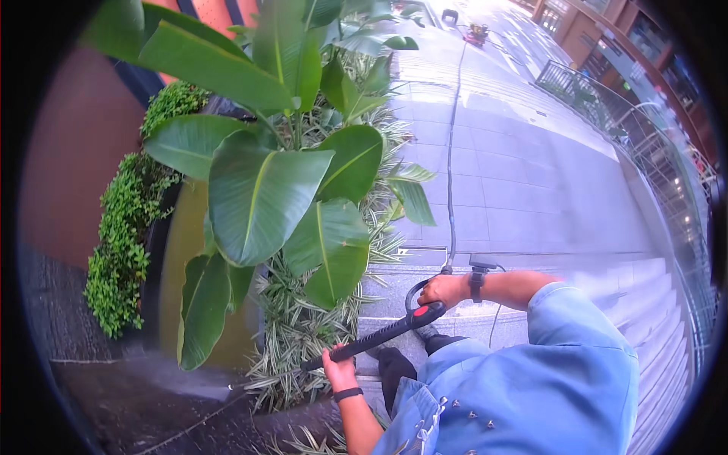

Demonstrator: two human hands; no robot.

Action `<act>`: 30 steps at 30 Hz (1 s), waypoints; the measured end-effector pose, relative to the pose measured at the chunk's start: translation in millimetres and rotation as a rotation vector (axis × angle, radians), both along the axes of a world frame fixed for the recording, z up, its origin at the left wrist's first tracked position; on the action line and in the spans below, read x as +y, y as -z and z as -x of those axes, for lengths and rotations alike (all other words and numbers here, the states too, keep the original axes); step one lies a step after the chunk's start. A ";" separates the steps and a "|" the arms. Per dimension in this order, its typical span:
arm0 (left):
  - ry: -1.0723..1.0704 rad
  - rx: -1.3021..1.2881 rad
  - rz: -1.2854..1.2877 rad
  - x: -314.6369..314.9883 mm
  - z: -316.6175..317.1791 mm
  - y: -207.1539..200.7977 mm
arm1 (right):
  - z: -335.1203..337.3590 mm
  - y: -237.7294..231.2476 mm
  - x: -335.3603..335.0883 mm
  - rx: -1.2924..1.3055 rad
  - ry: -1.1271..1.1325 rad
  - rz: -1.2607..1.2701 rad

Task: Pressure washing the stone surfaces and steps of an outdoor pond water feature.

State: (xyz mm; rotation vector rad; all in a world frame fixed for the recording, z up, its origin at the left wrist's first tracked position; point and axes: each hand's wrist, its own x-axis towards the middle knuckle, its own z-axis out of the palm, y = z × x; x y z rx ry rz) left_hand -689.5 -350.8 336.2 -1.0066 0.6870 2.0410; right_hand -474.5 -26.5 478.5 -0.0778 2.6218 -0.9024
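Note:
A black pressure washer gun (387, 335) with a red spot near its rear end lies slanting across in front of me. My right hand (445, 290) is wrapped round its handle, by the looped trigger guard. Farther forward, my left hand (339, 371) grips the barrel from below. The thin metal lance runs left through striped grassy leaves to its nozzle (231, 387). A whitish water spray (178, 385) leaves the nozzle toward the dark wet surface at the lower left. From the handle, a dark hose (451, 167) stretches away over the paving.
Big broad-leaved plants (265, 189) rise over the striped grass bed (303, 349), beside a small-leaved hedge (121, 250). Grey steps (660, 341) and a metal railing (607, 106) run along the right. A red machine (476, 35) stands far off on the tiled paving (531, 167).

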 end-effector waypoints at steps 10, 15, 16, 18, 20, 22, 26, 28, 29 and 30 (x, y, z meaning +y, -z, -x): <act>0.075 0.008 -0.005 21.1 -11.1 -7.8 | -38.0 -7.1 12.4 0.046 0.067 0.022; 0.117 0.024 -0.001 33.3 -13.8 -19.5 | -48.6 -16.6 19.1 0.031 0.089 0.001; 0.125 0.030 -0.004 35.0 -14.9 -20.4 | -50.4 -19.9 20.5 0.034 0.092 0.002; 0.112 0.016 0.036 35.6 -18.5 -21.2 | -54.2 -25.2 23.2 0.046 0.099 0.010; 0.114 0.016 0.028 37.0 -21.1 -20.2 | -61.2 -30.1 24.9 0.058 0.105 0.019; 0.113 0.018 0.017 42.4 -23.6 -23.5 | -67.5 -30.6 26.6 0.061 0.096 0.019; 0.131 0.023 0.033 46.5 -33.6 -27.0 | -87.0 -28.1 28.4 0.080 0.111 0.022; 0.142 0.015 -0.003 49.9 -38.4 -29.2 | -95.1 -32.1 30.0 0.069 0.114 0.020; 0.136 0.019 0.002 50.1 -42.3 -30.0 | -99.4 -33.4 30.3 0.050 0.115 0.022; 0.121 0.022 0.008 49.3 -46.3 -33.2 | -101.1 -33.8 31.6 0.055 0.107 0.024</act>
